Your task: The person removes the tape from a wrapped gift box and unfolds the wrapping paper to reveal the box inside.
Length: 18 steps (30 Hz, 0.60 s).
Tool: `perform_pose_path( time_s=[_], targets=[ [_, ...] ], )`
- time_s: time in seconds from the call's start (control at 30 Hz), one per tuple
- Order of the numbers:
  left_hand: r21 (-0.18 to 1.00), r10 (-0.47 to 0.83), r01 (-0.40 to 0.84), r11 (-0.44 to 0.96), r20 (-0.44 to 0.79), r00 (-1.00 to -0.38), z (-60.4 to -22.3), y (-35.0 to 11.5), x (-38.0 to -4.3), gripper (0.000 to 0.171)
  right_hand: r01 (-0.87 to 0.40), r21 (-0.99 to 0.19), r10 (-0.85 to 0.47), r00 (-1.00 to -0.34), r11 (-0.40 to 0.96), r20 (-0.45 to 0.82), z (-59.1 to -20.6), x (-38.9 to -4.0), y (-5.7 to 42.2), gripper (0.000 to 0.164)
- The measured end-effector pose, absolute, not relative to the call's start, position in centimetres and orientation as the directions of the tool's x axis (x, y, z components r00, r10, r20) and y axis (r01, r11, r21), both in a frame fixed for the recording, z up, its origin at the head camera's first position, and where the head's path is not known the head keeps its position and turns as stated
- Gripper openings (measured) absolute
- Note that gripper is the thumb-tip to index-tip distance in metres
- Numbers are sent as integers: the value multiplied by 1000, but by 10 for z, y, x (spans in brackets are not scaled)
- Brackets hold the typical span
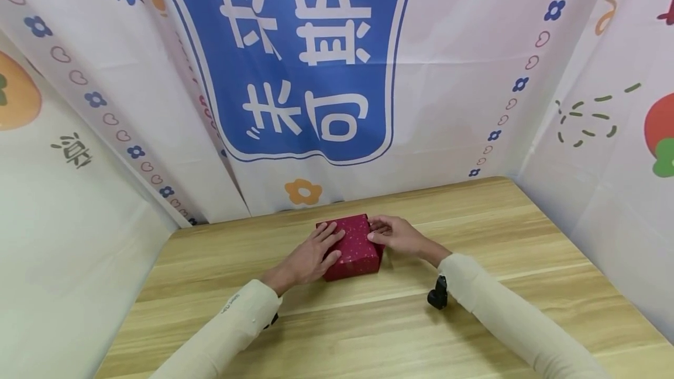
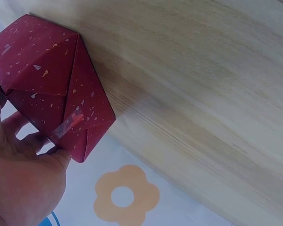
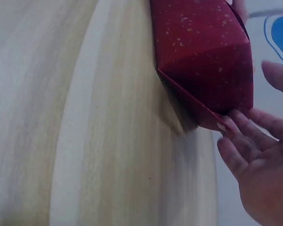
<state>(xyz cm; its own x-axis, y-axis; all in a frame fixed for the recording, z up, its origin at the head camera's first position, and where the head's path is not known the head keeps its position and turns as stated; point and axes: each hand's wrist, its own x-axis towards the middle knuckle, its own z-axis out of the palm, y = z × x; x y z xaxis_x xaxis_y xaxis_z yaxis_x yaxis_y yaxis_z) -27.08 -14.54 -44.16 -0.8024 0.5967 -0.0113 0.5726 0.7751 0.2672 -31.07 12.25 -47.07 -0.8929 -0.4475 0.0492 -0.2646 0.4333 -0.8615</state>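
A box wrapped in dark red speckled paper [image 1: 357, 245] sits on the table. My left hand [image 1: 315, 253] rests on its left part, fingers spread over the top and the thumb toward the near edge. In the left wrist view, the box's end [image 2: 87, 101] is folded into a point and carries a strip of clear tape [image 2: 68, 123]. At the right end, my right hand [image 1: 396, 235] touches the paper. The right wrist view shows its fingertips against a loose end flap [image 3: 195, 104] that juts out, with the thumb held apart from the paper.
The wood-grain table [image 1: 337, 332] runs back to a white printed cloth [image 1: 447, 75] hanging behind it. Similar cloths hang at the left and right. A small black device [image 1: 438, 293] is strapped at the right sleeve's cuff.
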Motion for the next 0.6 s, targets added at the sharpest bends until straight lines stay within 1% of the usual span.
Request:
perform_pose_path(
  time_s=[0.17, 0.27, 0.37, 0.5, 0.6],
  targets=[
    [262, 590, 570, 779, 1, -807, -442, -145, -269, 54, -380, -738, -489, -869, 557, 78, -462, -305, 117, 64],
    [244, 585, 567, 787, -1, -811, -444, -144, -268, 55, -400, -693, -497, -865, 600, 69, -458, -301, 113, 67],
    [230, 577, 563, 794, 11, -817, -446, -142, -266, 55, -380, -674, -482, -875, 633, 41, -453, -298, 110, 65],
    [209, 551, 544, 812, 28, -834, -445, -137, -263, 54, -380, -633, -469, -883, 675, 30, -445, -295, 105, 57],
    [185, 530, 526, 830, 29, -847, -444, -133, -260, 54, -399, -543, -449, -892, 739, 44, -439, -292, 103, 54]
  ],
)
